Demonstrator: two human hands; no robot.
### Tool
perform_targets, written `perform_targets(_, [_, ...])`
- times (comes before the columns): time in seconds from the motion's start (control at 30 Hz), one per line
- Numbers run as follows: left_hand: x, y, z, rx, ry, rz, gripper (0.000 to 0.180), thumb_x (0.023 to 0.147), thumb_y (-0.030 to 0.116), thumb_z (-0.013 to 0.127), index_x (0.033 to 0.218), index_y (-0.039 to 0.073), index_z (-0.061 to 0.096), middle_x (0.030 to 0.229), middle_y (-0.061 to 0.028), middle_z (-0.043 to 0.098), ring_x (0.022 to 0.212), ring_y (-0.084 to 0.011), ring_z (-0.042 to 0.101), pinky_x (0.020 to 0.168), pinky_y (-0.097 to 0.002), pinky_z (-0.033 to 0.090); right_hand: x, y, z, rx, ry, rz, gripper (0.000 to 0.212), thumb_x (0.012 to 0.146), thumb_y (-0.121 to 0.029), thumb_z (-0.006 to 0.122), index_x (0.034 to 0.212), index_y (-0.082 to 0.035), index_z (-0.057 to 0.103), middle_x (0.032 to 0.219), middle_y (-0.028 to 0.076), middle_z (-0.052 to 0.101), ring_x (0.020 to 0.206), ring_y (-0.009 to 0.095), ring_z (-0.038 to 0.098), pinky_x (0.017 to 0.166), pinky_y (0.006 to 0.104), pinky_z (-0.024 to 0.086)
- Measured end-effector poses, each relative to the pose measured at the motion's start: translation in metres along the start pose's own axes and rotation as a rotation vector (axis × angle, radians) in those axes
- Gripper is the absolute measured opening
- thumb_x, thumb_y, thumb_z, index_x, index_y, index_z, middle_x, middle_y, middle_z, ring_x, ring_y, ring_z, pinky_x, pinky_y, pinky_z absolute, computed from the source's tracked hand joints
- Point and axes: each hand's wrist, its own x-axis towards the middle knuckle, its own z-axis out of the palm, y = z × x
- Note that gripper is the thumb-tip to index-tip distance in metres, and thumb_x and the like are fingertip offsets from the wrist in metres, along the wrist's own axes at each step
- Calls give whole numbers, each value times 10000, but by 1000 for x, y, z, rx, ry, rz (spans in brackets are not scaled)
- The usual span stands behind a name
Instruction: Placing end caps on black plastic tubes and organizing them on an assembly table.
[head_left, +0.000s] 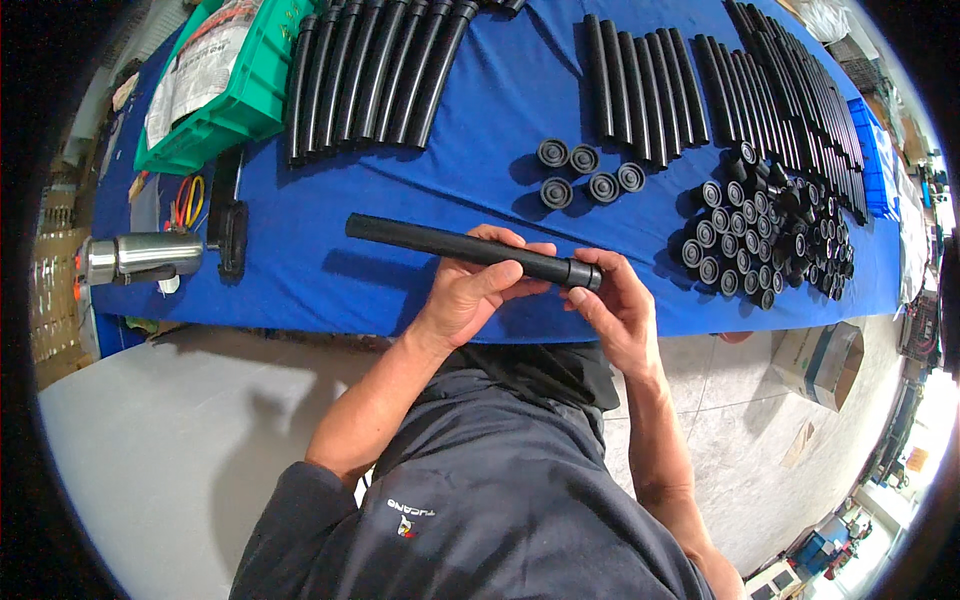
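A black tube [420, 237] is held above the near edge of the blue-covered table, its free end pointing left. My left hand [478, 287] is closed around its middle, thumb on top. At the right end sits a black cap [583, 274], pinched between the thumb and fingers of my right hand [618, 300]. Whether the cap is fully seated on the tube I cannot tell. Beyond my hands lie a few loose round black caps [603, 187], and a large cluster of similar caps [735, 240] is to the right.
Capped tubes [375, 80] lie side by side at the far left. Plain tubes [640, 95] lie in rows at the far right, near a blue crate [874, 160]. A green crate [250, 100] and a metal cylindrical tool [150, 257] are on the left. A cardboard box [820, 362] stands on the floor.
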Motion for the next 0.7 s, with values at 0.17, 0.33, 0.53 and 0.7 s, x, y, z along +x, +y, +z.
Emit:
perform_targets(0.17, [-1, -1, -3, 12, -11, 20, 279, 899, 86, 689, 1158, 76, 585, 1229, -260, 617, 1147, -341, 627, 947, -483, 566, 2, -10, 3, -335, -5, -145, 325, 903, -81, 676, 1195, 15, 572, 1021, 100, 627, 893, 147, 638, 768, 289, 520])
perform_targets(0.33, [-2, -1, -2, -11, -16, 5, 262, 906, 76, 678, 1154, 84, 594, 1205, -246, 637, 1141, -341, 632, 973, -504, 545, -1, -6, 8, -326, 17, -147, 328, 892, -81, 680, 1189, 12, 576, 1020, 124, 622, 887, 197, 647, 763, 308, 516])
perform_targets(0.53, [-2, -7, -2, 21, 11, 49, 249, 914, 77, 670, 1153, 84, 598, 1211, -235, 638, 1138, -332, 635, 980, -501, 541, 1, -1, 12, -395, 73, -195, 326, 894, -76, 676, 1191, 15, 576, 1033, 145, 623, 922, 228, 647, 791, 314, 513])
perform_targets(0.7, [1, -3, -3, 7, -17, 37, 244, 914, 67, 668, 1148, 82, 599, 1212, -230, 638, 1148, -334, 628, 982, -495, 540, -1, 3, 13, -345, 89, -213, 337, 891, -61, 679, 1198, 24, 567, 1037, 151, 621, 920, 224, 643, 811, 311, 514])
